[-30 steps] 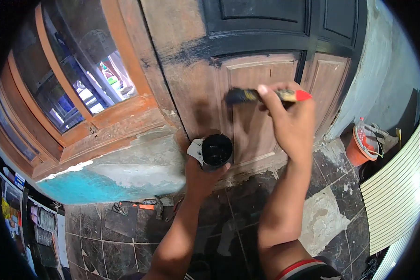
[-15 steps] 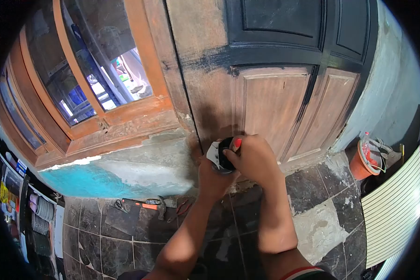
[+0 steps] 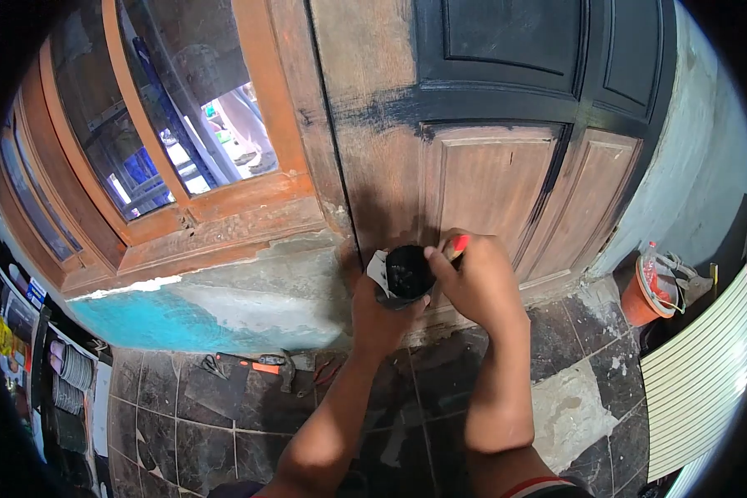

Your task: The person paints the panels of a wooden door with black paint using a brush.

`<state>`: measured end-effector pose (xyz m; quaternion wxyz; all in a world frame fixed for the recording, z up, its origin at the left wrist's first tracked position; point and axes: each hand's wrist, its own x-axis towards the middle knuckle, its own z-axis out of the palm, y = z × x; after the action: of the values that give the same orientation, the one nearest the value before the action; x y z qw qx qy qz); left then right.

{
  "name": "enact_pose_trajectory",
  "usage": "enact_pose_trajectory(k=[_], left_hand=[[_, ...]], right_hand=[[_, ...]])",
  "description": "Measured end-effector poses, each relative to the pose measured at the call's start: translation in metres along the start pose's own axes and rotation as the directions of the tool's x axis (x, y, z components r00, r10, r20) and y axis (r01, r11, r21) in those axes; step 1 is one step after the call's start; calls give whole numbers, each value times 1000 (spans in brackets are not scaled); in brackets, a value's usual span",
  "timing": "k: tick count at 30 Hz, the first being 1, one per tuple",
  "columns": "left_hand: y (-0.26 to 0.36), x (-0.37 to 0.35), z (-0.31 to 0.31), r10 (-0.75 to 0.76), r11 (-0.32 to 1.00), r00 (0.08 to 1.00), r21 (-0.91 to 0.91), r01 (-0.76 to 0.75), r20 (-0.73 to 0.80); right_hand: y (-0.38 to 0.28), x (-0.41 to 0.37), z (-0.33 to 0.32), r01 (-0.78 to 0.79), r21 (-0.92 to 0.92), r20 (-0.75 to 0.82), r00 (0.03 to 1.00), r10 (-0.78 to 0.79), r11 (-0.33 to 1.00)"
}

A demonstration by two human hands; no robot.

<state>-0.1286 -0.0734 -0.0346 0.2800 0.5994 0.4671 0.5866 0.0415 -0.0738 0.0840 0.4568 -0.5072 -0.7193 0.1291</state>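
Observation:
My left hand (image 3: 382,319) is wrapped round a small paint container (image 3: 408,274) with a dark inside and black paint in it. A pale torn piece of paper or label (image 3: 378,272) stands along its left side. At the container's right rim, my right hand (image 3: 479,278) is closed on a paintbrush (image 3: 459,243); its red-tipped handle shows, while the bristles are hidden. In front of both hands is a wooden door (image 3: 494,178), black across its upper part and bare brown below, with a black streak down between the lower panels.
A window with an orange-brown frame (image 3: 241,192) is at the left. On the dark tiled floor (image 3: 266,452) lie a hammer (image 3: 286,371) and pliers (image 3: 328,369). An orange bucket (image 3: 646,299) stands by the right wall, near a ribbed pale panel (image 3: 705,365).
My right hand has moved right, from over the container to its right side, with the paintbrush. More of the container's dark inside shows. My left hand stays round the container.

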Motion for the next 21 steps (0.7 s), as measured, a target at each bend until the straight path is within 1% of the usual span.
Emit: enact_pose_trajectory(k=[1,4,5,6,8,9,11,12,14,15,18,19,21], left_hand=[[0,1,0,14,1000,1000,16,-14,2],[7,1,-1,26,998,1000,60,-26,12],[11,0,-2,15,998,1000,67,-17,17],[14,0,-1,7,997,1000,74,-9,22],[-2,-2,3,41,992,999,119,-39,-15],[-4,-2,4,58,988,998,142,-53,-31],[-6,-2,5,-18,998,1000,53,18,-6],[-5,-2,4,-54,998,998,10,54,11],[-6,0,3,-36,997,999,74,38,-18],[-8,0,3,-29,994,999,105,32,-34],[-8,0,3,-60,995,998,-78,61,13],[-5,1,4,-67,996,998,-55,67,2],[4,1,4,-81,997,997,-3,81,-13]], right_hand=[[3,1,-1,4,-83,-21,1000,-5,997],[1,1,-20,-52,-35,-109,993,48,998],[2,1,-22,-40,-32,-126,991,36,999],[0,1,-23,-51,16,-124,991,53,999],[-3,2,-22,-72,112,-121,989,85,991],[-2,2,-20,-46,97,-115,992,57,994],[4,1,-14,5,67,-106,994,3,998],[5,0,-16,-22,80,-128,991,32,997],[10,-1,-19,-72,108,-166,982,89,992],[13,1,-17,-27,153,-239,969,64,988],[11,1,-15,-60,202,-152,984,92,978],[14,2,-17,-65,50,-36,997,67,997],[14,1,-8,-73,286,-199,971,134,956]])
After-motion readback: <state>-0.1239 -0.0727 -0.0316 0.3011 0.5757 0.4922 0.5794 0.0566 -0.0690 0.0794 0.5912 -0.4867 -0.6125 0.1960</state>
